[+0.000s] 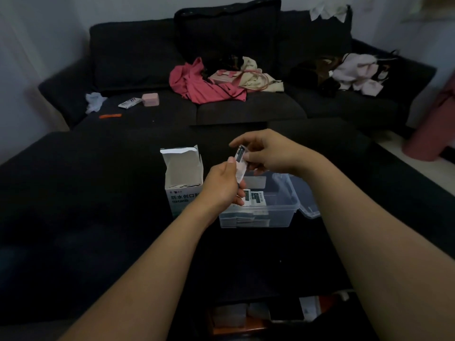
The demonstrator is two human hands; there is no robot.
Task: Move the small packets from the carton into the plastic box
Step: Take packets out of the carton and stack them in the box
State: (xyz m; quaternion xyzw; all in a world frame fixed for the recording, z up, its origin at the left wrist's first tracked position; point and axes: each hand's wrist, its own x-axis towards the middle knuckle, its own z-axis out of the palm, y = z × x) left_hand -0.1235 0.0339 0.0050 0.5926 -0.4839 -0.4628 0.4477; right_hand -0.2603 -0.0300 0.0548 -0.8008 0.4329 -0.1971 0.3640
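An open white carton stands upright on the dark table, its lid flap raised and more packets showing inside. Right of it sits a clear plastic box with several small white packets lying in it. Above the box, my left hand grips a small bunch of packets. My right hand pinches the top packet of that bunch between thumb and fingers. Both hands hover over the left half of the box.
The box's clear lid lies against its right side. A dark sofa behind the table holds a red garment, a pink case and other clothes. Papers and boxes sit below the table's near edge.
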